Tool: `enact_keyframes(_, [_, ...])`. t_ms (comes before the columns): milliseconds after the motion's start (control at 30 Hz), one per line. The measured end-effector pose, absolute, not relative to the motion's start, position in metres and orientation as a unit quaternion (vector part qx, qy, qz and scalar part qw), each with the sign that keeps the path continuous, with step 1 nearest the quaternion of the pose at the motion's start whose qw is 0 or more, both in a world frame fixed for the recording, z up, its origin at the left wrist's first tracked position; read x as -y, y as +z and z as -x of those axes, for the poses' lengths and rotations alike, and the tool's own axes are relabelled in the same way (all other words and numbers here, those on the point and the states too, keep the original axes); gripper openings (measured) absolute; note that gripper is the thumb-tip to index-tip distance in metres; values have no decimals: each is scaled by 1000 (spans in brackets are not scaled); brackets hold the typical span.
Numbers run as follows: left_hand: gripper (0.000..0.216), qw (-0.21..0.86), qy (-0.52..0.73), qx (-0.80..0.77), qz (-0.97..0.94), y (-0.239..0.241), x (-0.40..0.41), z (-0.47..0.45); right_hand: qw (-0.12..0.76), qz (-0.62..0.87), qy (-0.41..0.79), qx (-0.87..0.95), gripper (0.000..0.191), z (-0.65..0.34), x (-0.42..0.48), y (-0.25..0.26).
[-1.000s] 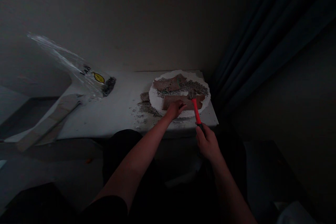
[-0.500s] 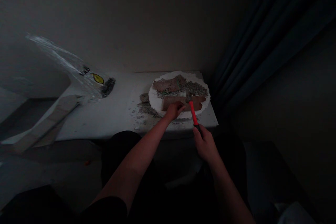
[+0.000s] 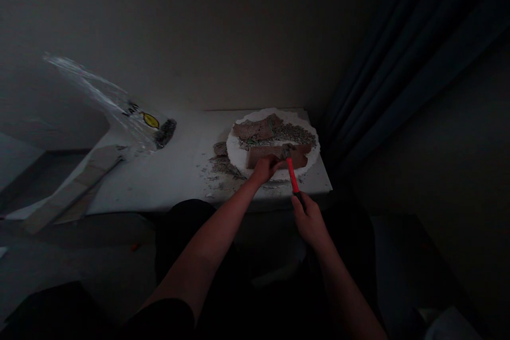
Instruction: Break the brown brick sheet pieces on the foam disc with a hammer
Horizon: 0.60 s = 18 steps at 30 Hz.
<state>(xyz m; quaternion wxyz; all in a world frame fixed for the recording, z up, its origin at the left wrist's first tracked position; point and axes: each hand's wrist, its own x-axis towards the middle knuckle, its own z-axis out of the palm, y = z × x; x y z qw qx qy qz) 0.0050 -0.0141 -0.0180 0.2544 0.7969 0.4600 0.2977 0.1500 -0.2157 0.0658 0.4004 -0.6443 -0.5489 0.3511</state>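
My right hand is closed round the dark grip of a small hammer with a red handle. Its metal head rests on a long brown brick slab. My left hand is closed on the near edge of that slab and holds it down. The slab lies on a round white pad at the right end of a white table. Other brown broken pieces and grey crushed gravel lie on the far part of the pad.
Grey crumbs and a small brown fragment are scattered left of the pad. A clear plastic bag with a yellow label leans at the table's left end, with a pale board beside it. A dark curtain hangs at the right.
The hammer head has come down and slightly left onto the slab. My right hand has shifted a little left with it. My left hand stays on the slab.
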Motion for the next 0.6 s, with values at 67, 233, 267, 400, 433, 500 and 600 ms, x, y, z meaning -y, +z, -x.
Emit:
enact_keyframes(67, [20,252,299,-458,-798,-17,15,-5,407,643,351,546,39,-150,216,67])
enact_keyframes(233, [19,259,303,-456,-796,-16,17,-6,401,648,338,553,38,-149,217,72])
enact_keyframes(267, [20,262,303,-454,-795,-16,17,-6,397,650,340,552,38,-149,217,72])
enact_keyframes(400, [21,251,306,-452,-799,-18,16,-5,413,640,344,549,40,-149,217,71])
enact_keyframes(433, [20,249,304,-454,-800,-18,15,-5,412,640,342,551,40,-148,217,71])
enact_keyframes(500, [20,254,301,-455,-799,-20,14,-5,402,644,338,556,38,-148,216,71])
enact_keyframes(600, [20,256,300,-451,-801,-21,13,-4,400,646,334,558,37,-148,216,72])
